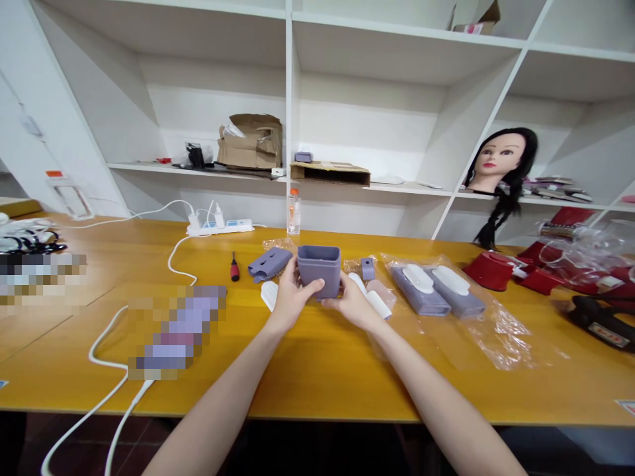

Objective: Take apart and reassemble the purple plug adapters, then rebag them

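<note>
A grey-purple plastic container (320, 272), open at the top, is held upright over the table between both my hands. My left hand (292, 294) wraps its left side, with the thumb across the front. On the lower right side, my right hand (350, 301) grips it with bent fingers. Behind my left hand lies a purple plastic shell with cut-outs (269, 264), and a white oval part (269, 295) sits beside that wrist. Near my right hand are a white piece (380, 305) and a small purple part with a hole (368, 268).
Two purple units with white tops (419, 291) lie on clear plastic wrap at the right. A red-handled screwdriver (235, 268), a power strip (221, 227) and a clear bottle (294, 213) stand or lie further back. White cables cross the left side. Red parts (489, 270) crowd the far right.
</note>
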Available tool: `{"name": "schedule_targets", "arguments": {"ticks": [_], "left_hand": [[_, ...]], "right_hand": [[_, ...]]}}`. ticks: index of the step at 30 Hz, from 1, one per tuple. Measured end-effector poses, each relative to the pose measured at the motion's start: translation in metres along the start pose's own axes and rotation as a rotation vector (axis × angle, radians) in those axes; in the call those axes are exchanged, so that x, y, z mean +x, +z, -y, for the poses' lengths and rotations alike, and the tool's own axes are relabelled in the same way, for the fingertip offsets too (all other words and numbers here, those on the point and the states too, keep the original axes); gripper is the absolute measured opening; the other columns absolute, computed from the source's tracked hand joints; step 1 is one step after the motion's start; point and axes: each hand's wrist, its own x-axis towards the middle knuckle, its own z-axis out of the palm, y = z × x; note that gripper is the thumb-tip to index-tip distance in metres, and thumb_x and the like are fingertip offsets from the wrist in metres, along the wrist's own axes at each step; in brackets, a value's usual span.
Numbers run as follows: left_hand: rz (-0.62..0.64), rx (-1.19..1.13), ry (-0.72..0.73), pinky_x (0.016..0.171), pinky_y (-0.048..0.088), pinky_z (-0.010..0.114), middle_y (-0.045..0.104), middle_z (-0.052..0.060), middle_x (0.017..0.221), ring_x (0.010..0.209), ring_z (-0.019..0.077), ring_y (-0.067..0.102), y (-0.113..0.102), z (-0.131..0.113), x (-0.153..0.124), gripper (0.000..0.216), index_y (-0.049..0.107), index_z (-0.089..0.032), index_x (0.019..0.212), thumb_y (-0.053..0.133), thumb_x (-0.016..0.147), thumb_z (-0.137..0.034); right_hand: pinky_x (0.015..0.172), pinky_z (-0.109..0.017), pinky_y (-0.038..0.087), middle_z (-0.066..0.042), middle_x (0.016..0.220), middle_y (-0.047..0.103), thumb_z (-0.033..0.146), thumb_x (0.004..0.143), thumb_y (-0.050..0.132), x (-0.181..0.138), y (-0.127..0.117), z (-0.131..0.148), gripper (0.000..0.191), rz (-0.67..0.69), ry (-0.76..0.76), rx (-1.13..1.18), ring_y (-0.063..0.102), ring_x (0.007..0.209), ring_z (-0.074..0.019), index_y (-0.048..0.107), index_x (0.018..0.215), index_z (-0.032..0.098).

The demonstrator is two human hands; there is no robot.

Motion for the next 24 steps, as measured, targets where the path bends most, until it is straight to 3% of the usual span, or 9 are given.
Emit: {"name": "schedule_targets", "arguments": {"ticks": [5, 12, 20, 24], "left_hand": [[0.042, 0.144, 0.111, 0.081, 0.041, 0.028, 0.059, 0.001, 0.092, 0.089, 0.0175, 0.056, 0.004, 0.001, -0.005, 0.050, 0.054, -0.022, 0.094, 0.073, 0.050, -0.010], [0.044, 0.174, 0.100, 0.081, 0.042, 0.029, 0.059, 0.002, 0.095, 0.092, 0.0182, 0.056, 0.004, -0.001, -0.005, 0.049, 0.052, -0.022, 0.095, 0.074, 0.052, -0.013], [-0.088, 0.090, -0.138, 0.074, 0.045, 0.028, 0.065, 0.005, 0.091, 0.084, 0.0179, 0.060, -0.005, 0.006, 0.003, 0.035, 0.057, -0.017, 0.090, 0.071, 0.060, -0.027], [-0.285, -0.034, -0.270, 0.065, 0.046, 0.026, 0.065, 0.005, 0.082, 0.071, 0.0161, 0.060, -0.009, 0.002, 0.010, 0.029, 0.061, -0.014, 0.082, 0.069, 0.062, -0.034]], "right_hand": [[0.075, -0.031, 0.045, -0.001, 0.088, 0.064, 0.011, 0.059, 0.056, 0.003, -0.007, -0.005, 0.043, -0.007, -0.016, 0.055, 0.057, 0.079, -0.0156, 0.055, 0.102, 0.014], [0.073, -0.030, 0.046, -0.001, 0.083, 0.066, 0.017, 0.057, 0.067, -0.002, -0.010, 0.005, 0.039, 0.053, 0.062, 0.187, 0.059, 0.076, -0.0151, 0.060, 0.095, 0.014], [0.061, -0.026, 0.048, -0.003, 0.073, 0.067, 0.032, 0.061, 0.072, -0.010, 0.000, 0.017, 0.032, 0.170, 0.331, 0.377, 0.062, 0.060, -0.0134, 0.060, 0.084, 0.013], [0.047, -0.021, 0.041, -0.007, 0.065, 0.068, 0.056, 0.078, 0.049, -0.006, -0.016, 0.024, 0.043, 0.203, 0.388, 0.339, 0.063, 0.051, -0.0140, 0.058, 0.082, 0.013]]}}
